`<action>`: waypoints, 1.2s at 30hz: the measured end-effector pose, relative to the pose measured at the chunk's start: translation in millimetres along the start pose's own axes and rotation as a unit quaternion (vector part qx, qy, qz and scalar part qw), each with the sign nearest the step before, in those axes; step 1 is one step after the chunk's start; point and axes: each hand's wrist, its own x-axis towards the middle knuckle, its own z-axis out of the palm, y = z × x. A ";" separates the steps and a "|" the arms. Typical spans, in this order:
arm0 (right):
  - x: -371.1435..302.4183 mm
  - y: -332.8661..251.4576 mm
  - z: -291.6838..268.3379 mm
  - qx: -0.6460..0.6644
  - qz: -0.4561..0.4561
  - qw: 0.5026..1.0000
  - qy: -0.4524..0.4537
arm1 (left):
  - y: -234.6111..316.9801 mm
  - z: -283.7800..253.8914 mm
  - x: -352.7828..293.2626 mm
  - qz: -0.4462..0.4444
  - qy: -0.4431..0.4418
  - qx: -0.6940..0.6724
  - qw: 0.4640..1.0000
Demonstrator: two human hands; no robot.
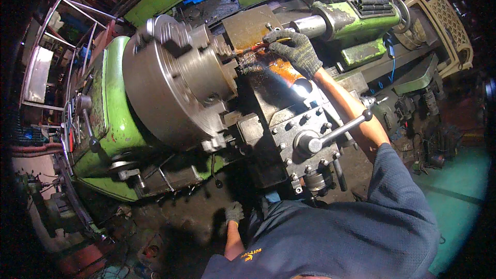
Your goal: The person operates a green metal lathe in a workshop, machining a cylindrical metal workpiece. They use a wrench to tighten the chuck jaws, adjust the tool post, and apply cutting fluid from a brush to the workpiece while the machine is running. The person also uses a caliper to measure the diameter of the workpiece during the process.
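My right hand (297, 52), in a grey knitted glove, reaches over the lathe bed. Its fingers are closed round a slim stick with a yellowish end (283, 40), and its dark far part points at the chuck's face. Whether it is a brush, I cannot tell. The big steel lathe chuck (155, 88), its outline partly smeared, stands to the left. Metal chips (250, 64) lie beneath the stick. Low in front of the machine hangs my gloved left hand (234, 212), away from the chuck; its fingers are too dark and small to read.
The tool post (305, 142) with its long clamp lever (346, 128) sits just below my right forearm. Beyond that hand is the green tailstock (356, 23). Control levers (90, 129) stick out from the green headstock. A tan plastic chair (442, 26) stands at far right.
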 end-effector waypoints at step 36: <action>1.0 2.7 -1.5 0.007 0.016 1.000 -0.005 | 16.6 -6.1 19.3 0.328 -0.006 0.446 0.833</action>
